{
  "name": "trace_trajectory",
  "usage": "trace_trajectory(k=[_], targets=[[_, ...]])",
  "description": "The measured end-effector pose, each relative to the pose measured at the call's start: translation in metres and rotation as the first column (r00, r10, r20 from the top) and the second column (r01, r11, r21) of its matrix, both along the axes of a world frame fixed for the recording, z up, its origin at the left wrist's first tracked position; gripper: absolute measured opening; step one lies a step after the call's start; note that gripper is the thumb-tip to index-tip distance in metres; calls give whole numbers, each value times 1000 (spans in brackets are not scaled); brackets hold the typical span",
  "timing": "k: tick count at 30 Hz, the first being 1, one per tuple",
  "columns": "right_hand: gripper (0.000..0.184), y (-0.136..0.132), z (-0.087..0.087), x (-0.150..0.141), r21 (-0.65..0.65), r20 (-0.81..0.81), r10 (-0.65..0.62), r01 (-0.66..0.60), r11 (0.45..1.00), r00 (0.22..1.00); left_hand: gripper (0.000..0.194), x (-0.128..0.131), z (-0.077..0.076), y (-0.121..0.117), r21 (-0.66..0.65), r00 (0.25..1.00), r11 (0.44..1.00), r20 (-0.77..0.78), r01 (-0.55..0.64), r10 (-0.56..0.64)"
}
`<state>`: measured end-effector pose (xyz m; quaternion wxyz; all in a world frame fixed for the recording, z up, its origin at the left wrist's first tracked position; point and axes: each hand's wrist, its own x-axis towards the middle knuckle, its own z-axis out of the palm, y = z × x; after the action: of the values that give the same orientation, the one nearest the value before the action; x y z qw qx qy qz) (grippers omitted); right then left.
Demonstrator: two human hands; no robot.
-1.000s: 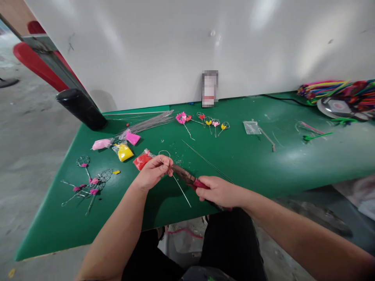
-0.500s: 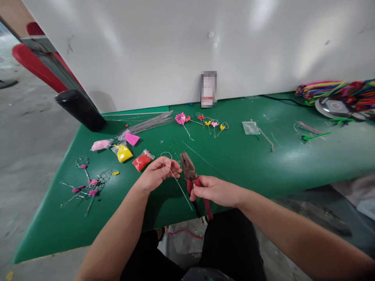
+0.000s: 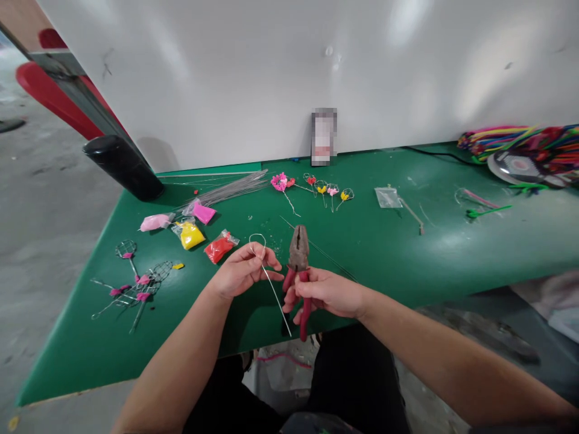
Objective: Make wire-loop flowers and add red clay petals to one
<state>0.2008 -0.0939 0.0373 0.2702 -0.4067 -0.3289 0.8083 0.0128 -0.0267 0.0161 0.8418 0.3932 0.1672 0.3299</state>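
One head-worn view — looking forward and down over the green table (image 3: 407,241).

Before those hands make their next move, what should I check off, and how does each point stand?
1. Left hand has the looped wire: ok, pinched in the fingers.
2. Right hand has the pliers: ok, held by the red handles.
3. Pliers' jaws off the looped wire: ok, a gap shows.
4. Loop secured where its ends cross: cannot tell, fingers cover it.
5. Red packet out of the grip: ok, it lies on the green table.
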Motion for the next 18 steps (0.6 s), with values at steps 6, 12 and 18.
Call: trace_trajectory(k=[6, 12, 18], targets=[[9, 8, -11, -10, 32, -21, -290, 290, 956, 957, 12, 5, 0, -5, -18, 996, 997, 58, 73, -72], [12, 20, -20, -21, 42, -69, -442, 446, 894, 894, 14, 10, -2, -4, 10, 998, 999, 42, 46, -46], [22, 22, -17, -27, 84, 46, -366, 361, 929, 930, 12, 11, -1, -6, -30, 987, 988, 39, 154, -153]])
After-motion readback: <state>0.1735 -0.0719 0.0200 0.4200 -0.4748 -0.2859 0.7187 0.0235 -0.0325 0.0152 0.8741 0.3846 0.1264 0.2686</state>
